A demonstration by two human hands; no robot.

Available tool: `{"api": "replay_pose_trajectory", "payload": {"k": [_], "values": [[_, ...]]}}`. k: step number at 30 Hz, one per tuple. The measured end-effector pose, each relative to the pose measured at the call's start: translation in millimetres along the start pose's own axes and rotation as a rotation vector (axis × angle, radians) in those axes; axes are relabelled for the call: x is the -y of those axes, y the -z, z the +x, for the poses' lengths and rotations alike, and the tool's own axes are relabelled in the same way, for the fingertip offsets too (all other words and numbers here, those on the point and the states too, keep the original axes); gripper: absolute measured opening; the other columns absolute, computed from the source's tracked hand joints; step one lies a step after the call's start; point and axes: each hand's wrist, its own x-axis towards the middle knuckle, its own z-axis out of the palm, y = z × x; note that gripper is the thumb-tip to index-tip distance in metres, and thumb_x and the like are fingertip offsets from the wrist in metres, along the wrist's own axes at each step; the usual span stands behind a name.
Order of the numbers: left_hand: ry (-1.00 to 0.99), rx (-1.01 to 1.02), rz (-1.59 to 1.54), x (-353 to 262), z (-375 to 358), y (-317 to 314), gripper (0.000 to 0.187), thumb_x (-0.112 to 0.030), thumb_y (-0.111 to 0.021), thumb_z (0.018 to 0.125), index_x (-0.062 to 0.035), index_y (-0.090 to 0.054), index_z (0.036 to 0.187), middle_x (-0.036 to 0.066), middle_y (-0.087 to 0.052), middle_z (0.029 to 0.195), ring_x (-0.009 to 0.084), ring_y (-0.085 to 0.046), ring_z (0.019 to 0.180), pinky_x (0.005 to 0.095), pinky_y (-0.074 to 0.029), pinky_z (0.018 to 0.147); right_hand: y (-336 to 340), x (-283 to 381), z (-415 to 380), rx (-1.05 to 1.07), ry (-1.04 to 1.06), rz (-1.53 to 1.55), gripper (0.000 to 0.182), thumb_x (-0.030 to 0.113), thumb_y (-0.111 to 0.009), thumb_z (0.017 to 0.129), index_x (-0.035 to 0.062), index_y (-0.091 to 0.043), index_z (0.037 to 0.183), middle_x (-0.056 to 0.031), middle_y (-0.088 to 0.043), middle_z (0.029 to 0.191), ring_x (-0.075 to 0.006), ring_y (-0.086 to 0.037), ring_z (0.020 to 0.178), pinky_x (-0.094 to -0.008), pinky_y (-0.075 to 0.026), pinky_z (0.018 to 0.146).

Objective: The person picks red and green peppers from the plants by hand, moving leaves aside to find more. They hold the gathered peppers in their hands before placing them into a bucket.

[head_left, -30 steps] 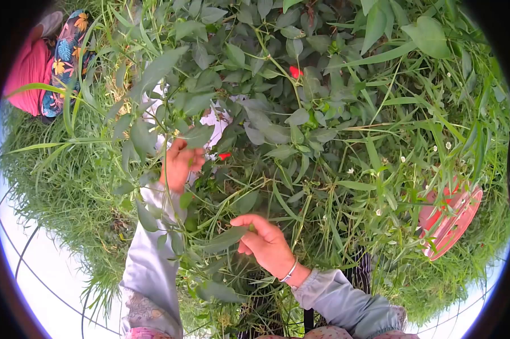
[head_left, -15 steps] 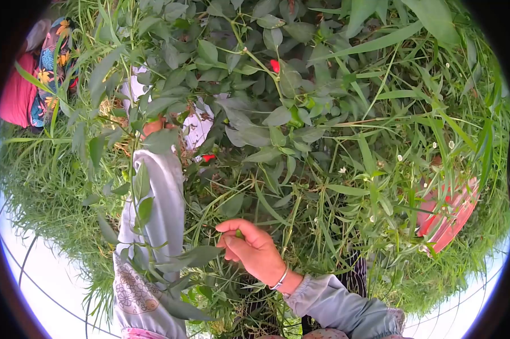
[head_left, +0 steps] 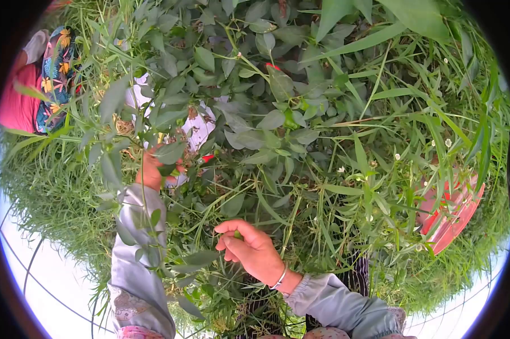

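Note:
My right hand [head_left: 252, 253], with a silver bangle at the wrist, is closed low over the plants. A small green thing [head_left: 237, 233] shows between its thumb and forefinger; what kind it is, I cannot tell. My left hand [head_left: 151, 168] reaches in among the pepper plant's leaves [head_left: 170, 153], which hide most of its fingers. Just to its right hangs a red pepper [head_left: 208, 158] near a pale, torn-looking sheet [head_left: 199, 130]. Higher up, a second red pepper [head_left: 273, 67] peeks out from behind a leaf. A green pepper [head_left: 290, 120] hangs near the middle.
At the right, a red tub [head_left: 458, 217] with red peppers in it stands tilted in the weeds. A person in pink and floral clothing [head_left: 56, 79] is at the upper left. Long grass blades [head_left: 373, 42] and small white flowers [head_left: 397, 157] crowd the right side.
My left hand has drawn back toward me and shows more between the leaves, its sleeve shifted a little left. The right hand has stayed nearly still with the small green thing.

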Motion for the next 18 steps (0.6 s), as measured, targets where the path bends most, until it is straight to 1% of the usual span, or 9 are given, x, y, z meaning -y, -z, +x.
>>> {"api": "replay_pose_trajectory", "payload": {"k": [3,7,8,11,15,18], "values": [[-0.137,-0.035,0.061,9,4,-32,0.034,-0.009,-0.06,0.08,-0.0036,-0.052,0.112,0.009,-0.063,0.098,0.0231,-0.062,0.089,0.0346,-0.051,0.074,-1,5,-2,-0.027,0.002,-0.025,0.022,0.004,-0.045,0.09,0.0056,-0.052,0.111,-0.0031,-0.057,0.085,-0.0062,-0.052,0.067,-0.0197,-0.045,0.061],[-0.286,-0.098,0.139,15,9,-59,0.032,-0.009,-0.059,0.08,-0.0035,-0.052,0.111,0.009,-0.062,0.098,0.0225,-0.061,0.089,0.0348,-0.05,0.074,2,6,-3,-0.076,-0.046,0.027,0.023,0.004,-0.046,0.09,0.006,-0.052,0.113,-0.0024,-0.056,0.088,-0.0056,-0.053,0.07,-0.0188,-0.046,0.063],[-0.316,-0.118,0.159,15,10,-62,0.032,-0.009,-0.059,0.08,-0.0034,-0.052,0.111,0.009,-0.062,0.098,0.0223,-0.061,0.089,0.0348,-0.05,0.074,5,5,-3,-0.046,-0.051,0.034,0.024,0.004,-0.046,0.091,0.0061,-0.052,0.114,-0.0019,-0.056,0.089,-0.0051,-0.053,0.072,-0.0187,-0.046,0.064],[-0.391,-0.164,0.215,11,16,-69,0.031,-0.009,-0.059,0.08,-0.0033,-0.052,0.11,0.009,-0.062,0.097,0.0219,-0.061,0.089,0.0349,-0.05,0.074,6,1,-5,-0.051,-0.056,0.019,0.026,0.002,-0.046,0.089,0.0059,-0.051,0.115,-0.0031,-0.057,0.093,-0.0069,-0.053,0.07,-0.0214,-0.045,0.065],[-0.47,-0.207,0.283,2,29,-71,0.03,-0.009,-0.058,0.081,-0.0031,-0.053,0.109,0.009,-0.062,0.097,0.0213,-0.06,0.089,0.0351,-0.049,0.074,2,3,-2,-0.071,-0.094,0.004,0.025,0.003,-0.048,0.089,0.007,-0.052,0.113,-0.0019,-0.058,0.091,-0.0069,-0.054,0.078,-0.021,-0.044,0.065],[-0.521,-0.235,0.366,-2,33,-68,0.029,-0.009,-0.058,0.081,-0.003,-0.053,0.108,0.009,-0.062,0.097,0.0209,-0.06,0.089,0.0352,-0.049,0.074,1,1,1,-0.08,-0.099,-0.011,0.023,0.007,-0.048,0.091,0.0074,-0.052,0.114,-0.001,-0.057,0.089,-0.0051,-0.054,0.074,-0.0186,-0.046,0.063]]}}
